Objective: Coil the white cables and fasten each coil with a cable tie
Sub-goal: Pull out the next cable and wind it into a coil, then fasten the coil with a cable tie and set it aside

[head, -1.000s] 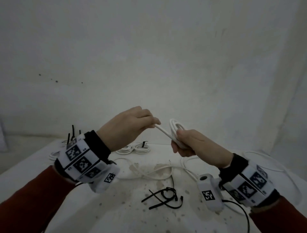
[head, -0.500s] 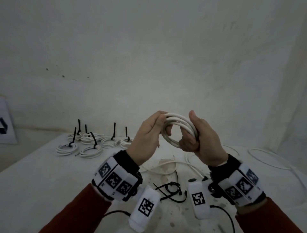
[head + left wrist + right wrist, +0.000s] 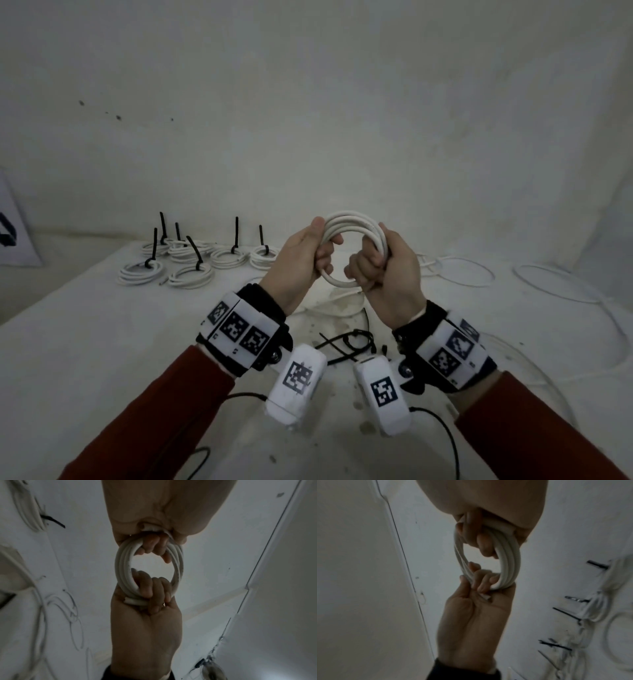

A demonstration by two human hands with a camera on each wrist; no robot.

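A person's two hands hold a coiled white cable (image 3: 354, 224) in the air above the table (image 3: 85, 342), roughly at the centre of the scene. The coil consists of several turns lying side by side and stands nearly upright, its opening facing the head camera.

The left hand (image 3: 301, 260) grips the left side of the coil, fingers curled through the opening and thumb laid over the outer turns. The right hand (image 3: 390, 274) grips the right side in the same way, its fingers wrapped round the turns from inside. In the left wrist view the coil (image 3: 149, 566) appears as a ring held between the two fists, and a cut cable end shows at each grip. The right wrist view shows the same ring (image 3: 510, 559), with the fingers (image 3: 485, 547) of the right hand hooked through it.

At the far left of the table lie six finished coils (image 3: 191, 263), each bound with a black tie whose tail sticks up. Loose black cable ties (image 3: 346, 342) lie on the near table, directly below the hands. Uncoiled white cables (image 3: 469, 274) lie in loops at the far right. Both wrists carry bands with square black-and-white markers, and red sleeves cover the forearms.
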